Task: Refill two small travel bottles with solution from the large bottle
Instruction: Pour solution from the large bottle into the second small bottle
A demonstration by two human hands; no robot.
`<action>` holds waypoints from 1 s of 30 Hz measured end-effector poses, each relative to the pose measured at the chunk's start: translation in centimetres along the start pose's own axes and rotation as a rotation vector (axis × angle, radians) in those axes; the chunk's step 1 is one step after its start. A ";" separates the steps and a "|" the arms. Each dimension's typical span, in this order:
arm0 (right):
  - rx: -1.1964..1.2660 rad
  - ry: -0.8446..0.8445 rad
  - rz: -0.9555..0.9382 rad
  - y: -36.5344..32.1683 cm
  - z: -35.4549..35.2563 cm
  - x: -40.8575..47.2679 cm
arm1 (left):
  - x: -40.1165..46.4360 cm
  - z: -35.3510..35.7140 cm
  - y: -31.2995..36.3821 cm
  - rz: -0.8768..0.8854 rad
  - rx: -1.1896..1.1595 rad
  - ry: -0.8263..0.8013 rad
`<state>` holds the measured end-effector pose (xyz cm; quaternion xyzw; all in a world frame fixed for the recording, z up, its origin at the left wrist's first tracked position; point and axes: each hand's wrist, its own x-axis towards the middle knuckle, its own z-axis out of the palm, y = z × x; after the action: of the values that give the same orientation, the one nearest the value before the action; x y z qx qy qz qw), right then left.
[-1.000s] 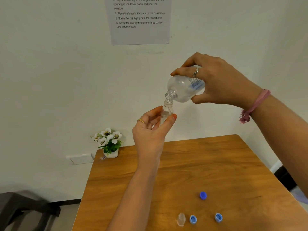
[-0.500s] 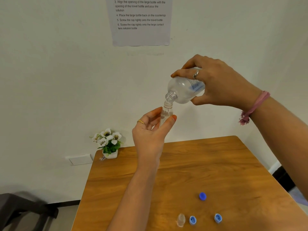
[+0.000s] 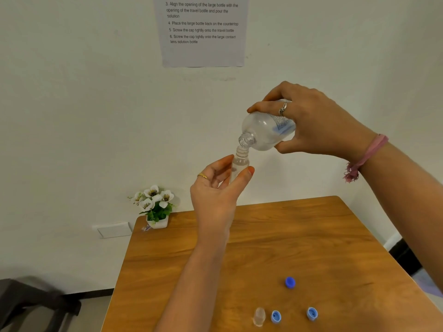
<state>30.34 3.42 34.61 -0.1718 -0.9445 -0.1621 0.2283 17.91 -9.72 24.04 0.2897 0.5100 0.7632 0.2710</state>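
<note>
Hands holding steady as before, left hand [image 3: 215,200] pinching travel bottle [image 3: 239,164] upright, right hand [image 3: 316,123] tipping large bottle [image 3: 266,130] mouth-to-mouth above the worktop [image 3: 311,236] — nothing shifting, pour seemingly continuing.

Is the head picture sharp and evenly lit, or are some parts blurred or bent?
Head view: soft, even light; faint glare on the large bottle; the table edges splay from wide-angle distortion; the clear travel bottle in the left hand nearly melts into the white wall.
</note>
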 end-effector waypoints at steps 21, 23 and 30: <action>-0.009 0.007 -0.015 -0.2 -0.2 0.1 | -0.3 -0.1 0.1 -0.002 -0.011 0.005; -0.011 0.009 -0.014 -0.2 -0.2 0.0 | -0.3 -0.1 0.1 -0.001 -0.015 0.004; -0.014 0.011 -0.022 -0.1 -0.2 0.0 | -0.3 -0.1 0.0 -0.010 -0.013 0.009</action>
<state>30.38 3.23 34.76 -0.1623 -0.9439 -0.1721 0.2304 18.08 -9.98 23.97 0.2819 0.5079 0.7664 0.2743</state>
